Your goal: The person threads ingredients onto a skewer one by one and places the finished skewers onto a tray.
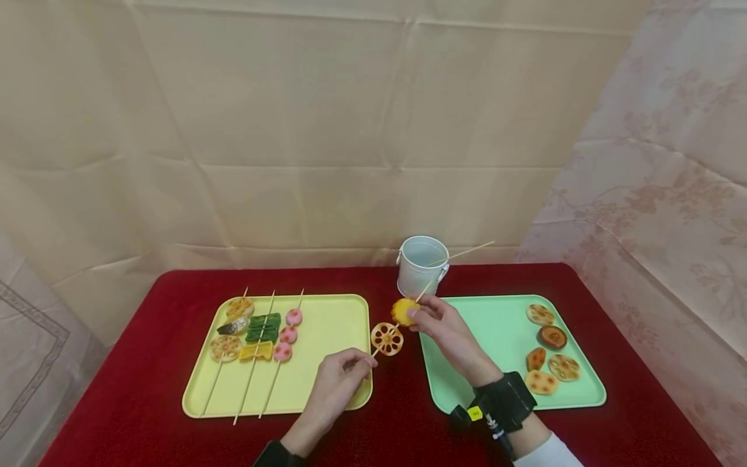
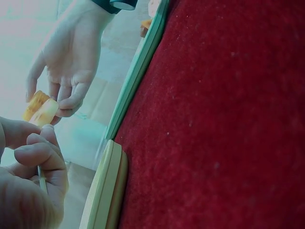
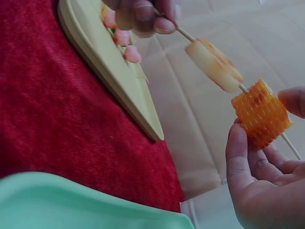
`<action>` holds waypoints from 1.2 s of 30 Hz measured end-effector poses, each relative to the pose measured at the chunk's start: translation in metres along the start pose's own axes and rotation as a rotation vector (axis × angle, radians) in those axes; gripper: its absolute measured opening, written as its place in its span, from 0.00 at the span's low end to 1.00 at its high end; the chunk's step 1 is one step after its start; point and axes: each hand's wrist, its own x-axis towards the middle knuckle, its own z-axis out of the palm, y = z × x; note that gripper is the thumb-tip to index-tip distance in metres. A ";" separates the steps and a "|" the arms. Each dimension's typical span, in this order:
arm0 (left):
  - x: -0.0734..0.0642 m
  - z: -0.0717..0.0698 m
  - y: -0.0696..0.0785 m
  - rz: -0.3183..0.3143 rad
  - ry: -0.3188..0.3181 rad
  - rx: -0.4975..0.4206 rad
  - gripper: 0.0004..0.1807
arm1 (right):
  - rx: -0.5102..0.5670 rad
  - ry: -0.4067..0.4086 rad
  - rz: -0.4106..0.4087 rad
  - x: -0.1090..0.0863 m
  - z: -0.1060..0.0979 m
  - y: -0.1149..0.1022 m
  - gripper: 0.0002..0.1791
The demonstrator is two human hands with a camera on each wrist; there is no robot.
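Note:
My left hand (image 1: 338, 387) pinches the lower end of a thin wooden skewer (image 3: 185, 34) above the right edge of the yellow tray. On that skewer sits a lotus root slice (image 1: 382, 342), pale with browned marks. Farther up, a piece of yellow corn (image 3: 259, 116) is threaded on the same skewer, and its tip sticks out beyond. The fingers and thumb of my right hand (image 1: 452, 337) hold the corn from both sides. A small gap of bare skewer shows between corn and lotus slice in the right wrist view.
On the yellow tray (image 1: 338, 311) lie three filled skewers, one with pink balls (image 1: 288, 335). The green tray (image 1: 467, 314) at right bears several loose pieces, including a mushroom (image 1: 551, 336). Behind stands a white bucket (image 1: 415, 275) with a bare skewer (image 1: 471, 250) leaning out.

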 end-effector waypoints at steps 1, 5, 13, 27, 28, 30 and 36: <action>0.000 0.000 0.000 0.002 0.001 0.000 0.08 | 0.006 -0.006 -0.003 0.000 0.001 0.001 0.26; -0.001 0.000 0.001 0.009 0.006 -0.015 0.07 | 0.008 -0.022 -0.020 -0.001 0.002 0.004 0.26; 0.001 0.000 0.002 0.022 -0.013 -0.008 0.07 | -0.045 -0.070 -0.011 -0.003 0.005 0.006 0.27; 0.000 -0.003 -0.001 0.041 0.000 0.012 0.06 | -0.107 -0.080 -0.008 -0.003 0.003 0.007 0.30; 0.000 -0.003 -0.001 0.041 0.004 0.010 0.06 | -0.112 -0.081 -0.009 -0.003 0.002 0.007 0.30; -0.001 -0.003 -0.002 0.041 0.010 0.003 0.06 | -0.125 -0.081 -0.013 -0.003 0.000 0.007 0.30; -0.001 -0.004 -0.004 0.027 0.021 -0.012 0.07 | -0.185 -0.056 0.002 -0.006 -0.011 0.006 0.28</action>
